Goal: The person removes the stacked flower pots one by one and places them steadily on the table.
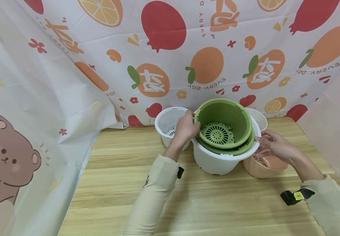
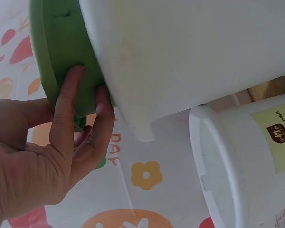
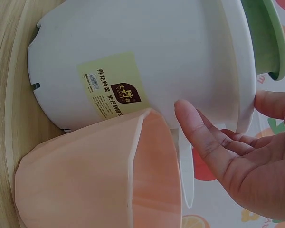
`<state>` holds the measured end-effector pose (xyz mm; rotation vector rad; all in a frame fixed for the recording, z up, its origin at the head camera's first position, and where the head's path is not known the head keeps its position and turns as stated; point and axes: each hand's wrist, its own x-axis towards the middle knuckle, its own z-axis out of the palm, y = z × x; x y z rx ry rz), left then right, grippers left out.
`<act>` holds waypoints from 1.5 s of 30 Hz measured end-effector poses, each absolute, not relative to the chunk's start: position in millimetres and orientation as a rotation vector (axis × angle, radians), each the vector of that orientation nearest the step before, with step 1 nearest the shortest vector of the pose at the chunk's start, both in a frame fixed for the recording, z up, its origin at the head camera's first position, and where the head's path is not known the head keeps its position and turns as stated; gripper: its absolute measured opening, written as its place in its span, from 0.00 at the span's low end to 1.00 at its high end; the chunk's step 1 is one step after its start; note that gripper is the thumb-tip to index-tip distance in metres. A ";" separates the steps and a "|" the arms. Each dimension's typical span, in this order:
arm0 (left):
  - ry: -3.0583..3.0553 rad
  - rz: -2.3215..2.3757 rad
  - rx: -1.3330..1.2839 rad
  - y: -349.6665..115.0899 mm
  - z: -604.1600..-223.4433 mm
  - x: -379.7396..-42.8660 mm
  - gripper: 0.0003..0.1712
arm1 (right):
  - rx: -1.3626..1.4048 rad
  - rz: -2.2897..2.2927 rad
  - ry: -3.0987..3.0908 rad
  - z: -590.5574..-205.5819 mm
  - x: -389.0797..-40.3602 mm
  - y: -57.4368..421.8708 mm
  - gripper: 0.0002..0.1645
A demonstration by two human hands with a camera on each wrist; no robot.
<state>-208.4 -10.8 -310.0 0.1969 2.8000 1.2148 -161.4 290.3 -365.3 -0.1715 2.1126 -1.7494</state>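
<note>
A large white flowerpot (image 1: 217,164) stands on the table with two green flowerpots nested in its mouth. The upper green pot (image 1: 240,124) has a slotted base and sits tilted inside the lower green pot (image 1: 242,150). My left hand (image 1: 187,126) grips the upper green pot's rim on its left side; the left wrist view shows two fingers against the green wall (image 2: 85,57), with the thumb partly hidden behind the rim. On the right, my right hand (image 1: 277,147) holds the white pot's rim, thumb above and fingers under it along the outer wall (image 3: 204,57).
A smaller white pot (image 1: 165,139) stands to the left, near the patterned cloth backdrop (image 1: 181,75). Close against the large pot's right side is a peach-coloured pot (image 1: 259,168). Another white pot (image 1: 258,118) shows partly behind, on the wooden table (image 1: 122,183).
</note>
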 end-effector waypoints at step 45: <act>2.746 1.624 0.276 -28.6 -260.5 -171.8 0.18 | -0.199 -1.751 2.115 -366.1 -161.4 290.6 0.22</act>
